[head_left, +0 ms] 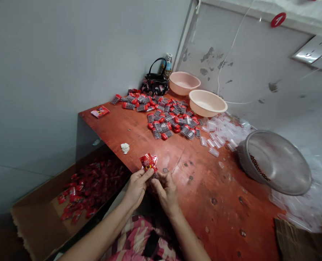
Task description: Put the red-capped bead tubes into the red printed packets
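Close to the table's near edge, my left hand (138,186) pinches a shiny red packet (147,160) with yellow and black print, its thumb lying across the lower part. My right hand (166,191) meets it from the other side, fingers curled around a small clear container (154,176) with dark contents at the packet's lower end. Fingers cover most of that container, so whether it sits inside the packet I cannot tell. Beyond my hands lies a pile of small clear containers with red lids (164,127), filled with dark beads.
Two plastic basins (208,103) and a black handbag (154,85) stand at the back. Loose clear containers (217,137) spread rightward to a metal bowl (280,163) holding brown beads. A crumpled white tissue (125,148) lies left. Below, a cardboard box (30,224) holds red packets.
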{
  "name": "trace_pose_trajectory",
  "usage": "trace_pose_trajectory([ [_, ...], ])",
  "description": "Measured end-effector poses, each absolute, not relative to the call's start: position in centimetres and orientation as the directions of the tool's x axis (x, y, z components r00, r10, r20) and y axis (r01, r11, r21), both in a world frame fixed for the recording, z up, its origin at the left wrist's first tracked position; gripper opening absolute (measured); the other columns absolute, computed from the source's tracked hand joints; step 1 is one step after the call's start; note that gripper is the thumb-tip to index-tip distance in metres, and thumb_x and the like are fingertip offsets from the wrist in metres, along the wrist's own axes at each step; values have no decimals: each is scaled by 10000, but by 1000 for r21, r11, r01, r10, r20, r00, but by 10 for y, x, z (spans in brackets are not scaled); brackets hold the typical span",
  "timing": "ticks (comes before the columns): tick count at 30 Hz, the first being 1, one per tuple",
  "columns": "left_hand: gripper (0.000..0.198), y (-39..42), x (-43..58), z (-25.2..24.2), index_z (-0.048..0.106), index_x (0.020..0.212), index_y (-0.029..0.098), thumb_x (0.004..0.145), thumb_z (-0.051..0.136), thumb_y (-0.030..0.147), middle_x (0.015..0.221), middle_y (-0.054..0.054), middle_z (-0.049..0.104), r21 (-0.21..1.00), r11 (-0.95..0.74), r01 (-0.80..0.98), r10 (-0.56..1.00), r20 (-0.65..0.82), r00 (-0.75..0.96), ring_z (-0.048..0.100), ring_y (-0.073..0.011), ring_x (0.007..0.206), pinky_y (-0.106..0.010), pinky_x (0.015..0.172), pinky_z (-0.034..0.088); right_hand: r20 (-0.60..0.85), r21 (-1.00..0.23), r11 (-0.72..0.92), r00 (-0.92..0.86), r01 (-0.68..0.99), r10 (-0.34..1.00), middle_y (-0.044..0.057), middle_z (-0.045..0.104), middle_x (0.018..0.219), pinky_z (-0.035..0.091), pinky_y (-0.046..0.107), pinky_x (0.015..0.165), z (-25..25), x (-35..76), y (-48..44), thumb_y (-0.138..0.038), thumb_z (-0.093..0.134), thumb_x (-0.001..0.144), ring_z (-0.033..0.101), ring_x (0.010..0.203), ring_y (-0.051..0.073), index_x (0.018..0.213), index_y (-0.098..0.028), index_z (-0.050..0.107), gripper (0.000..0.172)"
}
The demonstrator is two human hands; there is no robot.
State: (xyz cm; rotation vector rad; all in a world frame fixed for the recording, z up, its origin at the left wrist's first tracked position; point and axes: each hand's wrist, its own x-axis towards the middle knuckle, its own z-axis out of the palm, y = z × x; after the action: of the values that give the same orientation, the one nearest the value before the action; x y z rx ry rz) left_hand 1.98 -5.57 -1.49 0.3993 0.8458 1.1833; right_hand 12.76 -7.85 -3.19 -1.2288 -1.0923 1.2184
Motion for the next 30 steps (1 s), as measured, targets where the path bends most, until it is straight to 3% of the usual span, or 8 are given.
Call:
trace_pose_trajectory([
  [2,169,-54,21,-14,622,722,103,649,665,248,649,-40,639,665,368,-650,916,-379,131,583,-134,578,-250,576,461,-34,-998,-31,74,-47,997,-5,605,687,454,198,506,-30,128,-78,-276,632,717,560,555,101,815,-190,510,179],
  [6,175,-55,20,-16,605,715,104,691,620,278,513,-6,573,700,414,-582,909,-356,217,498,-114,379,-244,385,401,-189,-938,-178,6,-298,982,-64,561,517,362,162,329,-30,127,-78,-300,603,743,458,335,69,841,-210,439,211],
  [9,183,-58,17,-14,603,687,95,704,605,277,529,-24,578,709,442,-550,896,-333,293,517,-133,402,-272,410,426,-229,-902,-212,-1,-375,974,-71,558,494,352,152,316,-32,127,-77,-295,616,734,449,315,64,835,-204,434,228],
  [13,164,-60,17,-9,616,697,104,713,600,266,633,-48,617,672,406,-619,914,-319,252,555,-142,513,-269,482,444,-205,-930,-186,26,-317,978,-68,555,536,377,157,362,-30,129,-78,-289,618,733,456,359,55,827,-194,460,206],
  [19,183,-53,15,-11,653,734,100,661,654,268,651,-53,646,669,428,-607,902,-356,243,559,-132,527,-275,581,445,-39,-999,-37,77,-31,996,-40,553,621,357,167,382,-26,130,-81,-272,599,745,455,428,64,863,-188,510,171],
  [26,185,-41,-12,-4,699,661,114,561,715,270,591,-19,656,948,310,-68,937,-293,189,561,-152,547,-224,535,403,-82,-992,-84,-26,-92,996,-33,570,615,339,177,368,-21,142,-76,-268,615,729,458,433,76,836,-197,527,156],
  [28,165,-43,-11,-3,685,602,118,549,722,269,533,0,626,957,284,-57,951,-273,145,535,-137,501,-214,484,374,-100,-989,-106,-54,-106,993,-34,572,606,337,179,363,-19,143,-75,-266,619,725,446,410,72,833,-193,524,161],
  [30,169,-47,-4,-3,662,592,117,587,701,282,527,-2,612,923,309,-229,950,-286,128,525,-128,491,-221,486,379,-111,-985,-114,-30,-126,993,-36,575,601,346,184,367,-19,140,-76,-276,614,727,444,399,72,832,-193,523,161],
])
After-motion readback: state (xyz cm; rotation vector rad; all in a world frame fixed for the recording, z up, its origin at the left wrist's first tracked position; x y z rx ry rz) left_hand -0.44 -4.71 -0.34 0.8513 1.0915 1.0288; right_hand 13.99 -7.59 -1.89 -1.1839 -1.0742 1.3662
